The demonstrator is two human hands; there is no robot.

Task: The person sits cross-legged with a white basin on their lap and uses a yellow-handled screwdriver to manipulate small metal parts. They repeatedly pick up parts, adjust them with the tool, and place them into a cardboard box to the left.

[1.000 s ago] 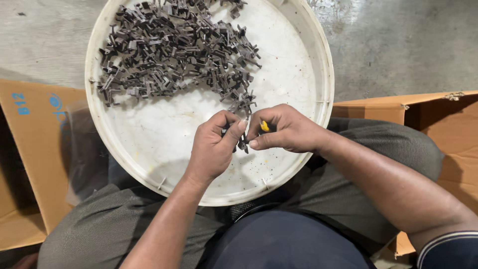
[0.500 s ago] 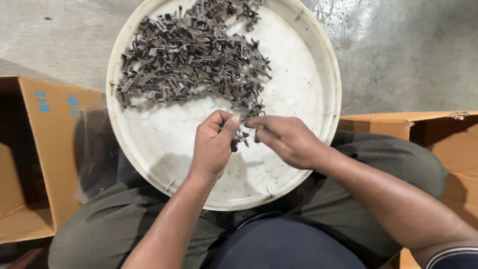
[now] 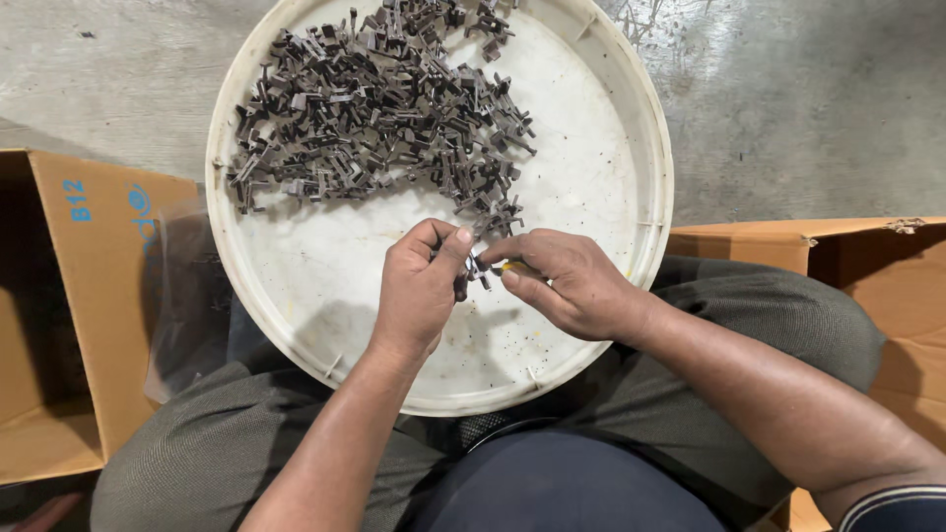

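Rough grey concrete floor (image 3: 808, 108) lies under everything, and on the person's lap rests a wide round white plastic tray (image 3: 631, 128) with a low rim and a scuffed, speckled bottom.

Just above the near half of the tray, between the two hands, sits a small dark metal clip piece (image 3: 476, 268). The left hand (image 3: 419, 291) pinches it with thumb and forefinger pressed together. The right hand (image 3: 567, 281) meets it from the other side, its fingertips closed on a thin tool with a yellow handle (image 3: 512, 266), of which only a little shows. To do this well, I judge the piece must be held still and low over the tray, so that nothing falls outside, and the tool should touch only the end of the piece.

Farther up the tray lies a tangled heap of similar dark brown angular metal pieces (image 3: 374, 118), matte and sharp-edged. Open brown cardboard boxes stand at the left (image 3: 89, 296) and at the right (image 3: 887, 296), and a clear plastic bag (image 3: 187, 296) hangs from the left one.
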